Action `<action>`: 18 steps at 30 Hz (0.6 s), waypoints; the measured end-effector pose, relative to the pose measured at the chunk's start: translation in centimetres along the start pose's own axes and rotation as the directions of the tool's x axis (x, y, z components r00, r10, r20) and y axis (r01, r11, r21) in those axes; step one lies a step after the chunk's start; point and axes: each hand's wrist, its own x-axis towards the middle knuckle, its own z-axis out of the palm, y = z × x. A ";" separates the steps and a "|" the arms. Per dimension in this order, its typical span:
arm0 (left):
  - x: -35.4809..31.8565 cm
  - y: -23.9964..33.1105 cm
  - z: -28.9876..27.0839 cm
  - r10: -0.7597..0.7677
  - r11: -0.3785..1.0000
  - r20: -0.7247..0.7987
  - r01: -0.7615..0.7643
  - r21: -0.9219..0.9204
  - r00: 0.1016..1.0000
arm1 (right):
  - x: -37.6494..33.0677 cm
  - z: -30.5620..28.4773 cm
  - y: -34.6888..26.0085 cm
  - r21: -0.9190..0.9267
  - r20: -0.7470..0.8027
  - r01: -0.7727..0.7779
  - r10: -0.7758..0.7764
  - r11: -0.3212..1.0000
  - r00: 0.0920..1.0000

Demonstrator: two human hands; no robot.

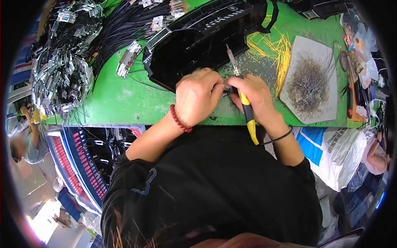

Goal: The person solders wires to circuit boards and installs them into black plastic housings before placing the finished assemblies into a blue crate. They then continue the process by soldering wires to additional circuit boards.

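My right hand (257, 97) is closed around a soldering iron (249, 112) with a yellow and black handle. The iron's metal tip points away from me, over the green bench. Thumb and fingers of my left hand (196, 95) are pinched together on something small, mostly hidden. Fingertips of both hands meet at a small dark part (228, 90) near the bench edge. Just beyond them lies a black plastic housing (186, 53), tilted and open toward me. Thin black wires run from a small silver module (129, 59) toward the housing and my left hand.
Bundles of silver modules (62, 78) and black wires (124, 20) cover the left of the bench (111, 107). Yellow wires (283, 53) lie scattered beside a grey, soot-stained board (308, 82) at right. Below the edge are a blue-and-red crate (82, 161) and white sacks (339, 153). People sit either side.
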 end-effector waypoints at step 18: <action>0.3 -0.4 2.3 0.113 0.979 0.027 -0.116 0.168 0.993 | -1.2 0.7 -0.2 0.118 -0.196 -0.175 0.196 0.978 0.961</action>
